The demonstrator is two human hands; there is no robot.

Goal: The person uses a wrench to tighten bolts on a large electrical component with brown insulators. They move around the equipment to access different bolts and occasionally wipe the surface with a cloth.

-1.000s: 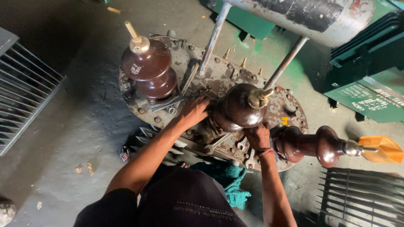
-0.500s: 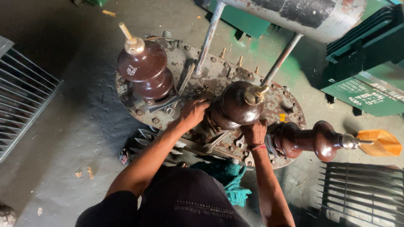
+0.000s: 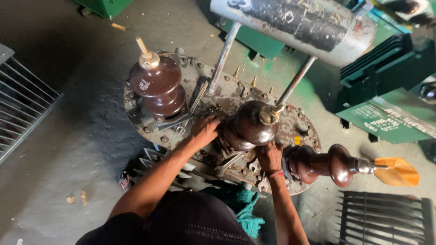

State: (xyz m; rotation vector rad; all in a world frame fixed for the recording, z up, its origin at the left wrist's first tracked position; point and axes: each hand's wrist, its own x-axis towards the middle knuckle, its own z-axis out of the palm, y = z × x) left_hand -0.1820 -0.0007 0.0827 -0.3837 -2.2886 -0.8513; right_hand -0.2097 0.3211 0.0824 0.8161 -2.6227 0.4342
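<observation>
Working at the foot of the middle brown bushing (image 3: 247, 124) right now, as far as I can judge. My left hand (image 3: 204, 131) is on its left side, low down where the porcelain meets the rusty round cover plate (image 3: 227, 86), fingers curled in against the base. My right hand (image 3: 270, 156) is on the near side, just below the bushing. Honestly I can't tell whether either grip is pinching a small part, a nut or a clamp piece, or only pressing on the metal; the fingertips are tucked out of sight.

A little below and between the two hands there's a spanner (image 3: 229, 163) lying on the plate, touching neither one. Off to the right of my right hand a third bushing (image 3: 318, 163) lies tipped over sideways, with an orange-yellow rag or tag (image 3: 395, 171) at its tip. Well to the left of my left hand the other bushing (image 3: 156, 86) stands upright with its brass stud up.

My read: this is the clamp or fixing stage at the middle bushing's base, and it's not finished. Next move probably calls for one hand steadying the porcelain while the other gets a proper hold on the fastener, likely with that spanner. A teal cloth (image 3: 240, 206) sits near me, below both hands.
</observation>
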